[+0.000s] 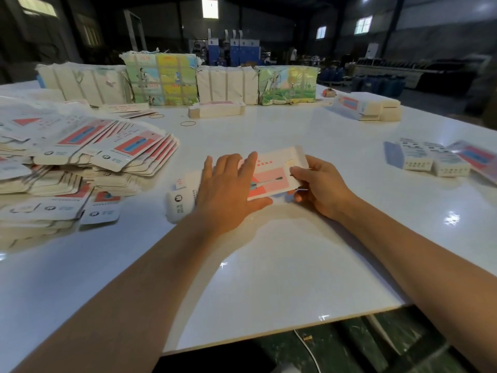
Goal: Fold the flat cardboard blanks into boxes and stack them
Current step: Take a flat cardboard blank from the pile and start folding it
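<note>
Flat cardboard blank [271, 173] on the white table [269, 265], long axis running from lower left to upper right, rounded tab end toward the left, square end toward the upper right. Left hand [228, 189] laid palm-down across the middle of it, fingers [248, 165] straight and spread, tips reaching past the far long edge, thumb [259, 203] stretched along the near edge. Right hand [320, 184] at the square end, fingers curled, thumb on top and the rest underneath, pinching that end and lifting it a little off the table. Well out to the left of the left fingers, a loose heap of flat blanks [80, 157]. Far right of the right fingers, folded boxes [430, 160] lying side by side. Beyond both fingertips, at the far edge, bound bundles [161, 79] in a row.
</note>
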### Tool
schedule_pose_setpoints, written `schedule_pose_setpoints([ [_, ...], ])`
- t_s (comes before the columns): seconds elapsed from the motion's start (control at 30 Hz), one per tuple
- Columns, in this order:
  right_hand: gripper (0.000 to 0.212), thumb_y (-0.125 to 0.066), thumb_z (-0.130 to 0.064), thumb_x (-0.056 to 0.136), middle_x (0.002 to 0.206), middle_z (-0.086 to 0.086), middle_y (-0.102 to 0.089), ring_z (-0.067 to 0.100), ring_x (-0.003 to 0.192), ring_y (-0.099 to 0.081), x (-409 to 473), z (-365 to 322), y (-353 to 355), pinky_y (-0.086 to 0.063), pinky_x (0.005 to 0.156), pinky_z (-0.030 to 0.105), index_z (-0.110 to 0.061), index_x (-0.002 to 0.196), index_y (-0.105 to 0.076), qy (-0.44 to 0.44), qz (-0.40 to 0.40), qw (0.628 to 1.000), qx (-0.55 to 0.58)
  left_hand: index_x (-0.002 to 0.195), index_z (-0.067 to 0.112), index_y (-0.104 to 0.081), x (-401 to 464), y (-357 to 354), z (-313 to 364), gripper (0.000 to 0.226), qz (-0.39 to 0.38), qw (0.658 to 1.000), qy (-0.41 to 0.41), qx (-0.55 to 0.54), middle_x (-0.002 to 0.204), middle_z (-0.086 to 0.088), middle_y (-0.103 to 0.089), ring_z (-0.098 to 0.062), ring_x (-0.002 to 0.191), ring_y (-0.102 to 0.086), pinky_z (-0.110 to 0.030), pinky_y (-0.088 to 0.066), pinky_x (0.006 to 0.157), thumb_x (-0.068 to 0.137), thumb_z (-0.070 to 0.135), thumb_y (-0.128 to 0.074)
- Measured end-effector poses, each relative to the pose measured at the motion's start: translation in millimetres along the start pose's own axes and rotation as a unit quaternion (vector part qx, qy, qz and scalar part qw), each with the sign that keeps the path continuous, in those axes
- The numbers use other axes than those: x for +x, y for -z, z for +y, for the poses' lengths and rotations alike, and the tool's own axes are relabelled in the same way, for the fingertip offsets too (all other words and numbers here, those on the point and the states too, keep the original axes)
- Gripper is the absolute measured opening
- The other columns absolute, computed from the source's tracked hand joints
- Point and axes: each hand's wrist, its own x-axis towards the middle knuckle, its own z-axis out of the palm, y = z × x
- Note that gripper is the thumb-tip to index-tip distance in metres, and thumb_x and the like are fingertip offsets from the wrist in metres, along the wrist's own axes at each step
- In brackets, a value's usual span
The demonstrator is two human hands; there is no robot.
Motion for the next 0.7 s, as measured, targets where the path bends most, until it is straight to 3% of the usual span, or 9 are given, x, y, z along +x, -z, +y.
schedule_pose_setpoints([
  [0.07,0.042,-0.053,-0.007,0.095,0.1,-0.001,-0.066,0.006,0.062,-0.064,-2.0,1.7,0.4,-0.049,0.047,0.021,-0.019,0.135,-0.047,0.083,0.052,0.988,-0.123,0.146,0.019,-0.018,2.6,0.2,-0.5,0.092,0.002,1.0,0.005,-0.004,0.141,-0.008,-0.037,-0.028,0.129,-0.034,-0.047,-0.019,0.111,0.077,0.075,-0.042],
  [0.13,0.039,-0.051,-0.016,0.097,0.122,-0.003,-0.052,0.0,0.086,-0.06,-5.8,3.9,-2.1,-0.05,0.074,0.012,-0.02,0.136,-0.048,0.2,0.089,0.941,-0.259,0.143,0.018,-0.023,5.2,-0.1,-1.0,0.092,0.018,1.0,0.016,-0.007,0.134,-0.007,-0.043,-0.026,0.121,-0.04,-0.04,-0.029,0.105,0.074,0.076,-0.044],
  [0.2,0.03,-0.047,-0.021,0.099,0.138,0.002,-0.039,0.001,0.108,-0.048,-8.9,5.1,-6.4,-0.044,0.096,0.02,-0.015,0.127,-0.057,0.243,0.095,0.923,-0.283,0.14,0.019,-0.028,8.3,0.9,-0.5,0.09,0.02,0.999,0.04,-0.013,0.129,-0.005,-0.048,-0.024,0.116,-0.045,-0.037,-0.035,0.097,0.073,0.077,-0.044],
  [0.27,0.029,-0.049,-0.019,0.098,0.141,0.002,-0.036,0.006,0.12,-0.041,-9.7,5.5,-8.5,-0.04,0.103,0.028,-0.013,0.125,-0.059,0.239,0.078,0.929,-0.272,0.136,0.02,-0.034,10.2,2.3,-0.9,0.085,0.016,0.998,0.054,-0.017,0.126,-0.003,-0.052,-0.023,0.113,-0.049,-0.036,-0.036,0.093,0.073,0.076,-0.045],
  [0.33,0.034,-0.052,-0.017,0.096,0.141,0.001,-0.036,0.008,0.123,-0.04,-10.6,3.7,-8.3,-0.04,0.103,0.027,-0.014,0.13,-0.054,0.232,0.069,0.935,-0.259,0.129,0.02,-0.041,10.7,4.3,-2.2,0.078,0.027,0.998,0.056,-0.032,0.12,-0.002,-0.055,-0.023,0.109,-0.051,-0.036,-0.036,0.088,0.074,0.074,-0.047],
  [0.4,0.038,-0.057,-0.016,0.094,0.137,0.0,-0.038,0.009,0.115,-0.045,-10.4,2.3,-6.8,-0.043,0.088,0.011,-0.014,0.132,-0.05,0.241,0.099,0.934,-0.244,0.124,0.02,-0.044,11.5,6.6,-4.3,0.073,0.037,0.996,0.065,-0.048,0.118,-0.001,-0.056,-0.023,0.106,-0.052,-0.035,-0.036,0.085,0.075,0.073,-0.048],
  [0.47,0.031,-0.061,-0.016,0.091,0.124,0.001,-0.044,0.007,0.103,-0.047,-10.3,1.7,-6.7,-0.041,0.075,0.004,-0.013,0.122,-0.058,0.244,0.144,0.924,-0.255,0.121,0.021,-0.044,12.9,8.3,-4.4,0.071,0.039,0.995,0.075,-0.045,0.118,0.0,-0.056,-0.022,0.105,-0.052,-0.034,-0.036,0.083,0.074,0.074,-0.047],
  [0.6,0.025,-0.057,-0.011,0.093,0.103,0.0,-0.051,0.007,0.086,-0.053,-10.8,3.2,-14.9,-0.044,0.074,0.009,-0.007,0.117,-0.066,0.229,0.133,0.934,-0.24,0.122,0.022,-0.043,13.8,10.0,0.4,0.071,0.027,0.995,0.083,-0.051,0.12,0.0,-0.055,-0.022,0.106,-0.051,-0.035,-0.037,0.083,0.074,0.075,-0.048],
  [0.7,0.031,-0.05,-0.002,0.095,0.107,-0.001,-0.056,0.012,0.094,-0.057,-14.4,2.7,-19.5,-0.052,0.086,0.031,-0.007,0.123,-0.062,0.226,0.098,0.948,-0.2,0.123,0.021,-0.043,12.4,10.1,3.0,0.072,0.031,0.994,0.084,-0.062,0.121,0.0,-0.055,-0.022,0.107,-0.05,-0.035,-0.037,0.082,0.074,0.074,-0.048],
])
